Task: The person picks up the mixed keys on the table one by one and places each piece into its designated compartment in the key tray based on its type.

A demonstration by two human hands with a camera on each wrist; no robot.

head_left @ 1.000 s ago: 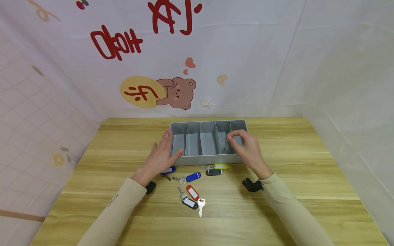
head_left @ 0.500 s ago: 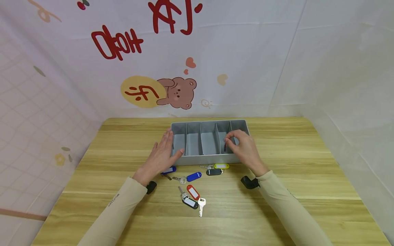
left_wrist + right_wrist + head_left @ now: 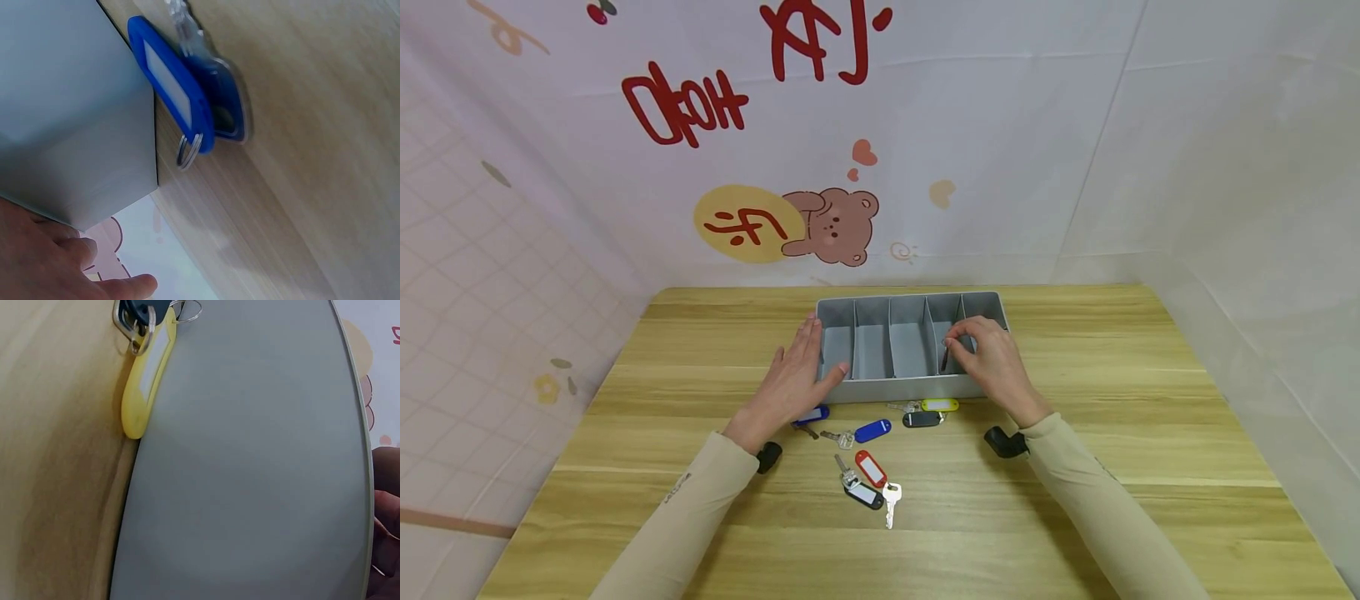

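Observation:
A grey box [image 3: 910, 389] with upright dividers stands toward the back of the table. My left hand [image 3: 790, 375] lies along its left end, fingers straight and thumb over the front rim. In the left wrist view, that hand [image 3: 44, 262] shows past the box's edge. My right hand [image 3: 996, 362] reaches over the right part of the box. Thumb and forefinger pinch a small thin dark piece [image 3: 944, 359], hanging in the fourth compartment from the left; I cannot tell its kind. The right wrist view shows part of that hand [image 3: 387, 512] behind the box wall.
In front of the box lie keys with tags: a yellow tag [image 3: 939, 405], a grey tag [image 3: 922, 419], a blue tag [image 3: 872, 430], another blue tag [image 3: 811, 415], a red tag [image 3: 871, 469] and a black tag [image 3: 863, 496]. A silver key [image 3: 891, 502] lies nearest me.
My right hand has shifted slightly left, and the pinched piece has moved left and turned within the fourth compartment. My left hand keeps its place on the box.

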